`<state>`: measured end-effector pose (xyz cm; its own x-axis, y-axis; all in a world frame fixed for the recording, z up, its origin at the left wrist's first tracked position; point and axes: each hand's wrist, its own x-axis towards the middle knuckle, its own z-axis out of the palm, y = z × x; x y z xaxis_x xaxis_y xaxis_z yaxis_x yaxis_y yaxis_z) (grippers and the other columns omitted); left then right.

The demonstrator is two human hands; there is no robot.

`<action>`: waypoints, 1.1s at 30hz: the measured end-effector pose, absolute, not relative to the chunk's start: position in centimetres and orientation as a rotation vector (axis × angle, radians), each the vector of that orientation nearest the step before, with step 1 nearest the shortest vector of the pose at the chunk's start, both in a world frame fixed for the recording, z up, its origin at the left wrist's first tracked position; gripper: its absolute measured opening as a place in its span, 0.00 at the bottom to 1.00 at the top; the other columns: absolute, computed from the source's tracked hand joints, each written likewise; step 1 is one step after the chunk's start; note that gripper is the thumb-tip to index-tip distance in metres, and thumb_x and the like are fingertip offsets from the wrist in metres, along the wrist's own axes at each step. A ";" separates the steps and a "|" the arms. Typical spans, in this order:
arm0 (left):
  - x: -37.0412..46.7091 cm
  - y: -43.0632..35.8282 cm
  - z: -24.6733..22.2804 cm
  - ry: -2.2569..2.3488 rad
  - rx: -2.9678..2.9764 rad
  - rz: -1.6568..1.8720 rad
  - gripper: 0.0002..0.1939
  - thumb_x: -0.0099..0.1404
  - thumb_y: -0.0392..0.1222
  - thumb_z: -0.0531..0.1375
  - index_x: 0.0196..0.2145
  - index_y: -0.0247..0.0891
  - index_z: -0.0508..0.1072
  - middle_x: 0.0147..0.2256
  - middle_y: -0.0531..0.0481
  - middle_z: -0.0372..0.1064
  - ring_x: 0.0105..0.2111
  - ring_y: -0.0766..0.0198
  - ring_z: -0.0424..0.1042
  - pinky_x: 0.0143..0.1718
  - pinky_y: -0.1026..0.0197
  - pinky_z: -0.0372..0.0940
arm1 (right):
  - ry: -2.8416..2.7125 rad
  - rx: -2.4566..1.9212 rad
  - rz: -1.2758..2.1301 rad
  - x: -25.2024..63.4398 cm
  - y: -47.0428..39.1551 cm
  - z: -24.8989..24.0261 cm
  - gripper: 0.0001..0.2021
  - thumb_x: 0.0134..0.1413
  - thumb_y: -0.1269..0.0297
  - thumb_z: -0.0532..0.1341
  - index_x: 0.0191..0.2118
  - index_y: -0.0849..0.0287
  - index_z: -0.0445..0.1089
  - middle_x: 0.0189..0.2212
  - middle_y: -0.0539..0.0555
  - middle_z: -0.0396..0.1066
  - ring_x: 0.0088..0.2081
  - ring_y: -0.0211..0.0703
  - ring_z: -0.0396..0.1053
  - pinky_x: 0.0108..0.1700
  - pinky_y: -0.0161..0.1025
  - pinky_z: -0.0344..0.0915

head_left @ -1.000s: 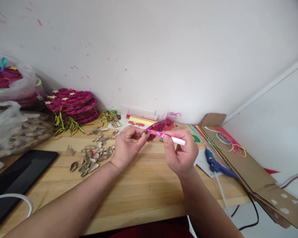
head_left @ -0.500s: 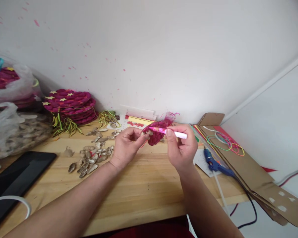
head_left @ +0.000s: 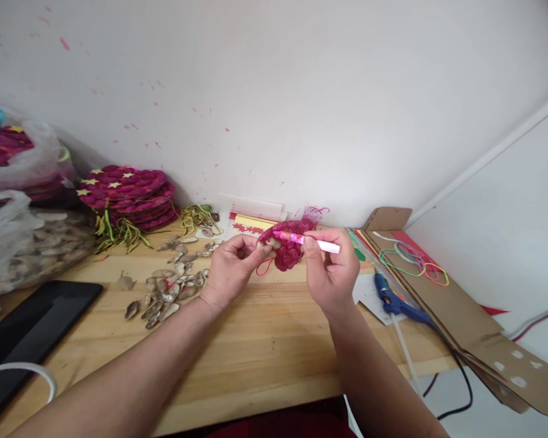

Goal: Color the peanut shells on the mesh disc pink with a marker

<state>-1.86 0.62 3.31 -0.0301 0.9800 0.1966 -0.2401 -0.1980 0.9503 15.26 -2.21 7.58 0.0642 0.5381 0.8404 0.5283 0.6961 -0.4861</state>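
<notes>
Between thumb and fingers, my left hand grips the edge of a magenta craft piece that seems covered in painted peanut shells. A few pale, uncoloured shells show near my left fingertips, and a thin red loop of cord dangles below. My right hand is closed around a white marker smeared with pink. Its pink tip points left and lies against or just in front of the craft piece; which one I cannot tell.
Loose peanut shells lie left of my hands. Behind them stands a stack of magenta discs with yellow stars. A black tablet and bagged shells are at left; a blue glue gun and cardboard at right.
The craft piece has tilted slightly, and more of its red cord loop shows. My right hand and the marker have shifted a little to the left.
</notes>
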 end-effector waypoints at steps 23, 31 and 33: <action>-1.9 0.9 3.1 0.836 0.942 1.353 0.24 0.46 0.55 0.79 0.31 0.35 0.79 0.27 0.50 0.77 0.28 0.64 0.76 0.36 0.60 0.74 | -1.650 -0.998 0.008 15.3 -1.9 7.6 0.02 0.66 0.65 0.63 0.40 0.55 0.71 0.33 0.50 0.76 0.33 0.40 0.72 0.38 0.39 0.68; -1.6 0.7 3.2 0.853 0.916 1.339 0.24 0.45 0.55 0.79 0.31 0.35 0.78 0.27 0.50 0.77 0.28 0.64 0.77 0.37 0.60 0.74 | -1.684 -0.982 -0.011 15.1 -1.9 7.5 0.01 0.65 0.67 0.64 0.40 0.55 0.71 0.34 0.50 0.76 0.35 0.41 0.73 0.40 0.40 0.68; -1.7 0.7 3.2 0.875 0.955 1.348 0.24 0.46 0.56 0.78 0.31 0.35 0.78 0.27 0.49 0.77 0.28 0.63 0.76 0.36 0.60 0.73 | -1.701 -0.986 -0.013 15.0 -1.9 7.5 0.01 0.65 0.66 0.64 0.40 0.55 0.71 0.34 0.50 0.76 0.35 0.41 0.73 0.40 0.41 0.69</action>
<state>-1.68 0.72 3.23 0.0435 0.9986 0.0297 -0.3797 -0.0110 0.9250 14.97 -1.94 7.53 -0.0367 0.5944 0.8033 0.6070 0.6519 -0.4546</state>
